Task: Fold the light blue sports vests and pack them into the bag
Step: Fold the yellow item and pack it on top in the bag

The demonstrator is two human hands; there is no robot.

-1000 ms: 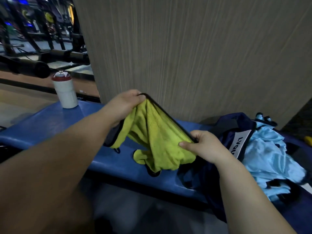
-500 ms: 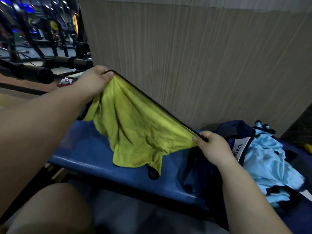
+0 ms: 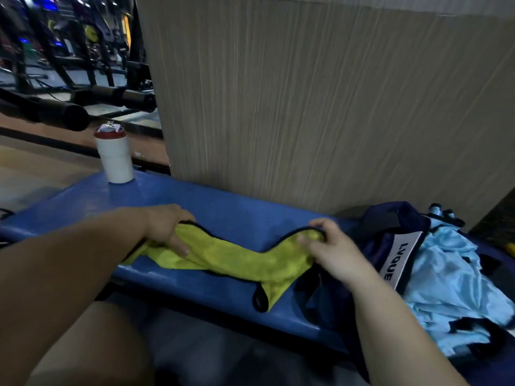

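Observation:
A yellow-green cloth with black trim (image 3: 239,260) lies stretched along the blue padded bench (image 3: 223,213). My left hand (image 3: 170,227) grips its left end down on the bench. My right hand (image 3: 331,249) pinches its right end just above the surface. One corner with a black loop hangs over the bench's front edge. A dark navy bag (image 3: 390,246) with a white lettered label sits at the right. Crumpled light blue sports vests (image 3: 451,280) lie heaped on and beside the bag.
A white tumbler with a red lid (image 3: 114,154) stands at the bench's far left end. A beige panelled wall (image 3: 306,93) rises right behind the bench. Dark gym machines (image 3: 69,65) fill the upper left. My knee shows at the bottom left.
Both hands have lowered the yellow-green cloth from held up in the air onto the bench, spreading it lengthwise. The tumbler is uncovered again.

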